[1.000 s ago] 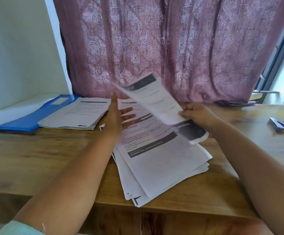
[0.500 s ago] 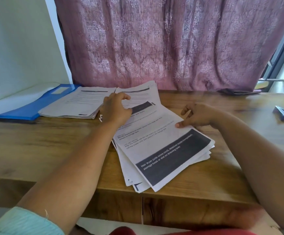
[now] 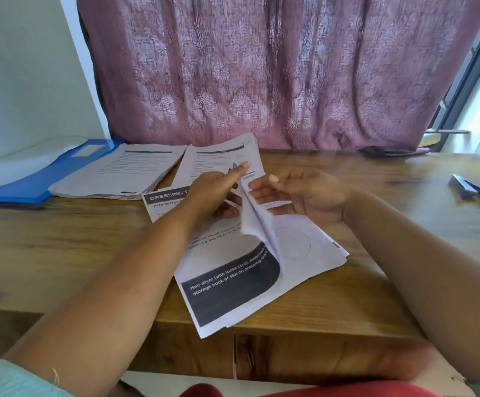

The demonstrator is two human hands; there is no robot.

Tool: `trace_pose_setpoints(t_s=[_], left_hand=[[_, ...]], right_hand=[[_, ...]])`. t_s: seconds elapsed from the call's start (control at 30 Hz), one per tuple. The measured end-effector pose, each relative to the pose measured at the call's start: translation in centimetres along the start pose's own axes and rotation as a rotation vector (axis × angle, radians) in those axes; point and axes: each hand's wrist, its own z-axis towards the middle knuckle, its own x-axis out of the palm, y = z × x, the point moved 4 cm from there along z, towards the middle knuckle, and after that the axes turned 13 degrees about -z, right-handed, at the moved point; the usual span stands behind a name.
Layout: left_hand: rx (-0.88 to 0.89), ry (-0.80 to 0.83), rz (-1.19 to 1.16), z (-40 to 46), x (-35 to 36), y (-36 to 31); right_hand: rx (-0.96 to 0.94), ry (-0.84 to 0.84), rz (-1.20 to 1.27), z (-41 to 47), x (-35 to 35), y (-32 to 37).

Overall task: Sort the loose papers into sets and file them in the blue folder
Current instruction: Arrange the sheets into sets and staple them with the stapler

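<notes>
A loose pile of printed papers [image 3: 233, 287] lies on the wooden table [image 3: 61, 247] in front of me, its top sheet bearing a dark band with white text. My left hand [image 3: 213, 193] and my right hand [image 3: 299, 196] meet over the pile's far edge and lift a few sheets [image 3: 257, 224], which curl up between them. Both hands pinch those sheets with their fingers. Farther back lie two sorted sets: one stack [image 3: 124, 173] beside the open blue folder [image 3: 29, 181] at the left, another set [image 3: 218, 159] just behind my hands.
A small dark blue stapler-like object [image 3: 469, 191] lies at the table's right. A mauve curtain [image 3: 261, 70] hangs behind the table, and a pale wall stands at the left. The table's front edge runs just below the pile.
One second ago my right hand held a single sheet in the air. It was laid on the pile, and now both hands lift a few sheets from the pile's far edge.
</notes>
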Motion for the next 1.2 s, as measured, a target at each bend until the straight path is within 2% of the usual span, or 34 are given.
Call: trace_pose_setpoints(t_s=[0.13, 0.27, 0.3, 0.37, 0.43, 0.53, 0.7, 0.77, 0.87, 0.97, 1.2], left_hand=[[0.037, -0.052, 0.065, -0.1, -0.2, 0.1], [0.08, -0.077, 0.074, -0.2, -0.6, -0.3], [0.084, -0.075, 0.06, -0.2, -0.7, -0.4], [0.096, -0.07, 0.057, -0.1, -0.8, -0.4], [0.115, -0.07, 0.046, 0.1, -0.7, -0.3], [0.149, -0.104, 0.058, 0.3, -0.9, -0.3], [0.193, -0.1, 0.065, 0.3, -0.8, -0.5], [0.204, -0.097, 0.085, 0.3, -0.8, -0.4], [0.233, -0.093, 0.132, 0.4, -0.8, -0.4], [0.241, -0.083, 0.136, 0.5, -0.8, -0.4], [0.255, -0.089, 0.154, 0.4, -0.9, -0.4]], right_hand=[[0.02, -0.109, -0.288, 0.7, 0.0, -0.9], [0.043, -0.492, -0.893, 0.3, -2.6, -0.6], [0.103, -0.527, -1.002, 0.2, -3.1, -0.7], [0.261, -0.479, -1.026, 0.1, -3.7, -1.6], [0.324, -0.414, -0.943, 0.2, -3.6, -2.2], [0.282, -0.442, -0.904, 0.4, -3.7, -2.1], [0.136, -0.463, -1.017, 0.4, -3.2, -0.9], [0.127, -0.544, -1.123, 0.3, -3.8, -0.6], [0.174, -0.815, -1.242, -0.6, -6.2, -0.5], [0.236, -0.983, -1.173, -2.0, -8.2, -0.6], [0.278, -1.383, -0.292, -4.7, -11.3, -2.1]])
